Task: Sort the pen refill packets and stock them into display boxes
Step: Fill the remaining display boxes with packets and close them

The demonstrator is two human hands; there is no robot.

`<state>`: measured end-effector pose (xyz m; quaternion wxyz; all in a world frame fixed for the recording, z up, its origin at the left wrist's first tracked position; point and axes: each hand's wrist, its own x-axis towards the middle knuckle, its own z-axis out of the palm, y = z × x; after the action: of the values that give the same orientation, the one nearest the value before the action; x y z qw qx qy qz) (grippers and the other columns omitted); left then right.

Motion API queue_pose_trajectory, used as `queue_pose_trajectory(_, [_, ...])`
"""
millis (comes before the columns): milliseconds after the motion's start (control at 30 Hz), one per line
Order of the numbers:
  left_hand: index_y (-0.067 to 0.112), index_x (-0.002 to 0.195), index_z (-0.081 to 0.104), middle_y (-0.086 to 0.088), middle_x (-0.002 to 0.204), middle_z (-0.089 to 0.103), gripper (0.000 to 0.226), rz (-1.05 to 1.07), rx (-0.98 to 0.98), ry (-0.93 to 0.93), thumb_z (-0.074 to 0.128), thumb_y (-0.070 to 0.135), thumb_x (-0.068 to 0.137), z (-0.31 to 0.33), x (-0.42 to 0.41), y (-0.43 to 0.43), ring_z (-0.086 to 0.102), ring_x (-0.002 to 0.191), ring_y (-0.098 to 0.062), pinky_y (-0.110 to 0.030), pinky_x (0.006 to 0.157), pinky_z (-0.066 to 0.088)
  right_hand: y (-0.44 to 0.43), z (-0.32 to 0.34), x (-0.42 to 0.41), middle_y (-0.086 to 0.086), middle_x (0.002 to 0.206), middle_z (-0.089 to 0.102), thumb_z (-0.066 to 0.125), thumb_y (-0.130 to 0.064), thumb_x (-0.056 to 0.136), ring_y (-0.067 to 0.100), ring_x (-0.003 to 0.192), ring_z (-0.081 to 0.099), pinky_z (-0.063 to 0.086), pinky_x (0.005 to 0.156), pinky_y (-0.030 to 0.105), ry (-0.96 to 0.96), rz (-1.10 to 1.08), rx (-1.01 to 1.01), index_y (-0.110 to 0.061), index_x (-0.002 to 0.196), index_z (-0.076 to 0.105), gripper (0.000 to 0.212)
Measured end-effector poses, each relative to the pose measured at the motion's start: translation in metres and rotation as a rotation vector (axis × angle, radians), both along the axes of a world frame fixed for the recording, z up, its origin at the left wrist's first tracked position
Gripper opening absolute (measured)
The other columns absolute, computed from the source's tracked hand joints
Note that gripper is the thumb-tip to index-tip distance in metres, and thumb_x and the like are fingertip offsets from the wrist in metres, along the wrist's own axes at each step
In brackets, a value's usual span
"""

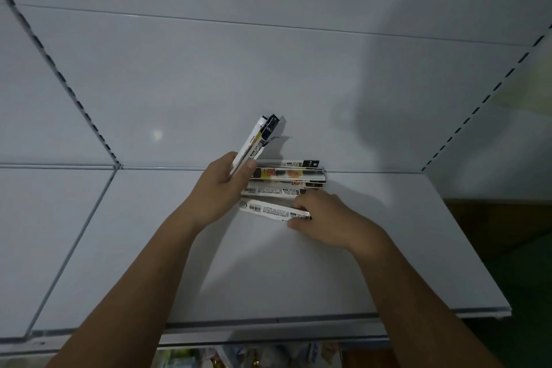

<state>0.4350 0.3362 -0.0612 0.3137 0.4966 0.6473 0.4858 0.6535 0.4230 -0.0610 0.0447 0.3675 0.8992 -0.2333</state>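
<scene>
White shelf (388, 263) is viewed from above. The pile (289, 176) of pen refill packets is laid flat at the shelf's rear edge, against the back panel (209, 84), with long sides running left to right.

Far left of the pile, a left slotted upright (59, 75) is seen running diagonally across the panel.

Just left of the pile, the left hand (219, 185) is curled round a small bunch of held packets (260, 137). They are gripped by their lower ends and tilted up and to the right. Their tops are raised above the pile's left end. The thumb is pressed on the bunch's front face.

Just in front of the pile, a single front packet (268, 210) is laid slightly slanted on the shelf, barcode side up. Whether it touches the pile cannot be told.

Its right end is pinched by the right hand (325, 218), at the pile's front right, fingers curled over it, knuckles up.

Far right of the pile, a right slotted upright (490, 92) is seen.

Well in front of the pile, under the shelf's front lip, blurred coloured goods (239, 357) are glimpsed but cannot be identified.
</scene>
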Motion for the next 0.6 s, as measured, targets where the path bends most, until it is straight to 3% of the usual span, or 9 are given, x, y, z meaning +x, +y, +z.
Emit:
queue_pose_trajectory(100, [0.018, 0.099, 0.058, 0.003, 0.072, 0.051, 0.026, -0.019, -0.002, -0.005, 0.054, 0.042, 0.108, 0.000, -0.006, -0.005, 0.045, 0.058, -0.012, -0.024, 0.050, 0.040, 0.003, 0.004, 0.007, -0.016, 0.083, 0.061, 0.077, -0.032, 0.092, 0.005, 0.078, 0.059, 0.040, 0.073, 0.027, 0.112, -0.030, -0.060, -0.035, 0.089, 0.066, 0.011])
queue_pose_trajectory(167, [0.020, 0.103, 0.060, 0.005, 0.072, 0.053, 0.021, -0.007, 0.008, 0.013, 0.055, 0.040, 0.108, 0.003, -0.009, -0.009, 0.046, 0.057, -0.009, -0.021, 0.050, 0.040, 0.005, 0.012, 0.012, -0.019, 0.076, 0.066, 0.081, -0.029, 0.088, 0.000, 0.072, 0.060, 0.042, 0.067, 0.022, 0.180, -0.042, -0.105, -0.036, 0.083, 0.070, 0.014])
queue_pose_trajectory(233, [0.022, 0.106, 0.063, 0.009, 0.070, 0.056, 0.019, 0.002, 0.023, 0.037, 0.057, 0.039, 0.107, 0.008, -0.012, -0.012, 0.048, 0.056, -0.006, -0.022, 0.052, 0.041, 0.007, 0.020, 0.017, -0.018, 0.077, 0.070, 0.084, -0.028, 0.086, 0.004, 0.073, 0.063, 0.046, 0.063, 0.022, 0.259, -0.032, -0.137, -0.035, 0.083, 0.077, 0.011])
queue_pose_trajectory(300, [0.022, 0.106, 0.064, 0.005, 0.073, 0.058, 0.021, -0.028, 0.020, 0.051, 0.057, 0.041, 0.106, 0.011, -0.011, -0.015, 0.051, 0.058, -0.007, -0.025, 0.056, 0.043, 0.008, 0.028, 0.019, -0.013, 0.084, 0.075, 0.087, -0.025, 0.083, 0.009, 0.079, 0.068, 0.052, 0.070, 0.027, 0.377, -0.040, -0.194, -0.035, 0.090, 0.082, 0.013])
queue_pose_trajectory(433, [0.033, 0.105, 0.064, 0.020, 0.076, 0.064, 0.020, -0.146, -0.035, 0.040, 0.057, 0.050, 0.102, 0.019, 0.005, -0.020, 0.058, 0.064, 0.001, -0.016, 0.060, 0.046, 0.006, 0.037, 0.013, -0.007, 0.085, 0.079, 0.091, -0.019, 0.078, 0.015, 0.080, 0.073, 0.057, 0.074, 0.031, 0.562, -0.066, -0.278, -0.029, 0.092, 0.085, 0.019])
queue_pose_trajectory(500, [0.036, 0.112, 0.066, 0.028, 0.088, 0.070, 0.022, -0.220, -0.064, 0.048, 0.056, 0.051, 0.101, 0.023, 0.013, -0.022, 0.065, 0.077, 0.004, -0.010, 0.068, 0.046, 0.007, 0.041, 0.009, -0.001, 0.083, 0.079, 0.092, -0.012, 0.077, 0.021, 0.078, 0.075, 0.060, 0.074, 0.033, 0.642, -0.089, -0.327, -0.023, 0.093, 0.085, 0.021])
queue_pose_trajectory(533, [0.036, 0.117, 0.068, 0.026, 0.097, 0.073, 0.023, -0.267, -0.070, 0.059, 0.057, 0.049, 0.102, 0.024, 0.016, -0.022, 0.067, 0.083, 0.004, -0.012, 0.071, 0.047, 0.007, 0.043, 0.007, 0.000, 0.083, 0.079, 0.092, -0.008, 0.076, 0.020, 0.078, 0.076, 0.061, 0.074, 0.032, 0.670, -0.102, -0.348, -0.020, 0.094, 0.084, 0.023])
queue_pose_trajectory(600, [0.033, 0.122, 0.069, 0.008, 0.100, 0.077, 0.022, -0.348, -0.093, 0.011, 0.058, 0.042, 0.105, 0.024, 0.021, -0.024, 0.064, 0.074, -0.003, -0.022, 0.066, 0.049, 0.010, 0.045, 0.004, 0.000, 0.087, 0.080, 0.090, -0.001, 0.075, 0.016, 0.082, 0.077, 0.058, 0.074, 0.026, 0.700, -0.117, -0.389, -0.017, 0.096, 0.083, 0.028])
